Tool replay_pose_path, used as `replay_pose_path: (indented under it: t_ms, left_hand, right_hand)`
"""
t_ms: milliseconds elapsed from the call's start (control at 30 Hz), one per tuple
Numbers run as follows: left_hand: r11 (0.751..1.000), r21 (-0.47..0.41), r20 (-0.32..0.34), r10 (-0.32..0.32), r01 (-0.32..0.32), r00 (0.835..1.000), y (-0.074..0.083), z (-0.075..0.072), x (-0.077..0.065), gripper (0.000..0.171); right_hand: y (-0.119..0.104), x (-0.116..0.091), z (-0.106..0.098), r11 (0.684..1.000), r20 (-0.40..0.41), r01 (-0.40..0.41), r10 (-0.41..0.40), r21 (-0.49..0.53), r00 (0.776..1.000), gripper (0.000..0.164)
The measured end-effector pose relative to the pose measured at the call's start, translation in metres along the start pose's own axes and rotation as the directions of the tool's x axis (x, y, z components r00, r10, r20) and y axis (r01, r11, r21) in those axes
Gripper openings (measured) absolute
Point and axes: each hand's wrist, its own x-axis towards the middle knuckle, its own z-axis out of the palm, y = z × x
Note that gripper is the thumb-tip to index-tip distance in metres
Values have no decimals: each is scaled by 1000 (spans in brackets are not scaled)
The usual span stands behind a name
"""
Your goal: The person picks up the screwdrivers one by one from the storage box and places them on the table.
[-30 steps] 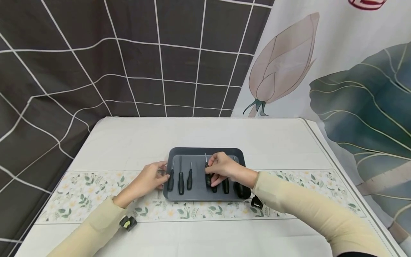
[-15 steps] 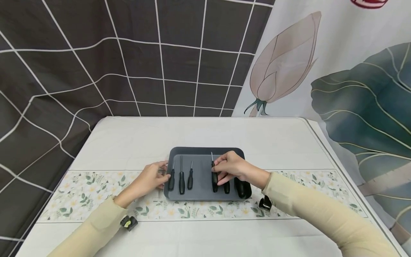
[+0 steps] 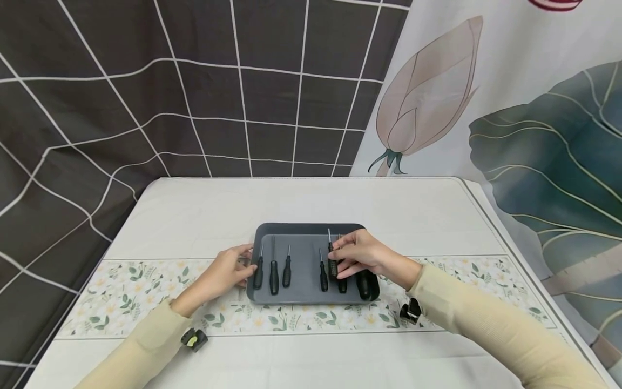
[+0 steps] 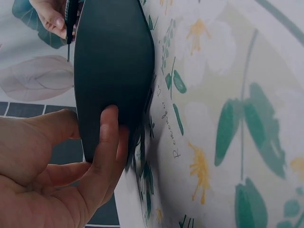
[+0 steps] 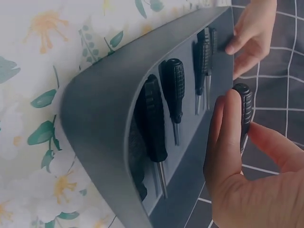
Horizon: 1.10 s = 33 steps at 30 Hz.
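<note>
A grey tray (image 3: 303,273) lies on the table with several black-handled screwdrivers in it. My left hand (image 3: 232,267) grips the tray's left edge, thumb at the rim and fingertips against the outer wall (image 4: 114,57). Over the right half of the tray, my right hand (image 3: 362,253) pinches a screwdriver (image 5: 246,102) between thumb and fingers, its thin shaft pointing away from me. Below it lies a small screwdriver (image 3: 323,276), beside a thicker one (image 3: 342,285) partly hidden by the hand. Three screwdrivers, the middle one (image 3: 274,276) the longest, lie at the left.
A bulky black handle (image 3: 363,285) fills the tray's right end; what it belongs to is partly hidden. A white cloth with a floral band (image 3: 146,286) covers the table (image 3: 218,210). A dark checked curtain (image 3: 194,92) and a flower-printed one (image 3: 427,108) hang behind.
My right hand has moved to the right with the screwdriver, uncovering the small screwdriver below. The left hand has stayed at the tray's edge.
</note>
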Motion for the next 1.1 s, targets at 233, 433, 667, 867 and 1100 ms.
replay_pose_path:
  t_ms: [233, 433, 667, 867, 1100]
  left_hand:
    - [1000, -1, 0, 0, 0, 1000, -1, 0, -1, 57]
    - [1000, -25, 9, -5, 5, 1000, -1, -1, 0, 58]
    - [998, -54, 15, -8, 9, 1000, -4, -2, 0, 57]
    - [997, -72, 18, -7, 9, 1000, -5, -3, 0, 57]
    - [995, -96, 18, -19, 21, 1000, -4, -3, 0, 57]
  right_hand:
    - [1, -4, -8, 999, 7, -25, 25, 38, 1000, 46]
    - [3, -7, -17, 998, -1, -24, 24, 67, 1000, 46]
    - [7, -10, -30, 996, -12, -15, 16, 90, 1000, 48]
    - [13, -16, -43, 997, -16, -11, 12, 72, 1000, 46]
    - [19, -22, -56, 994, -46, -11, 16, 108, 999, 44]
